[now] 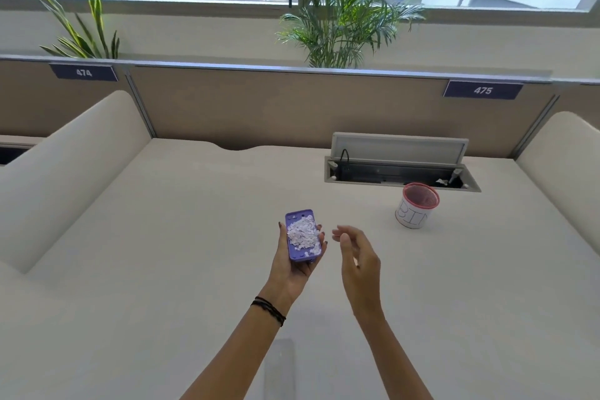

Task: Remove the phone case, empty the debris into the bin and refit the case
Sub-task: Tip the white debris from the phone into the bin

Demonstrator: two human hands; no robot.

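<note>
My left hand (293,265) holds a purple phone case (298,252) flat, hollow side up, above the desk. A heap of small white paper scraps (303,234) fills the case. Just to the right of the case, my right hand (357,256) hovers with its fingers apart and nothing in it. The bin (417,209), a small white cup with a red rim and "BIN" written on it, stands on the desk to the right and farther back. A flat pale slab, possibly the phone (281,367), lies on the desk near me between my forearms; it is blurred.
The white desk (194,237) is walled by a beige partition behind and rounded side dividers left and right. An open cable hatch (399,166) with its lid raised sits just behind the bin.
</note>
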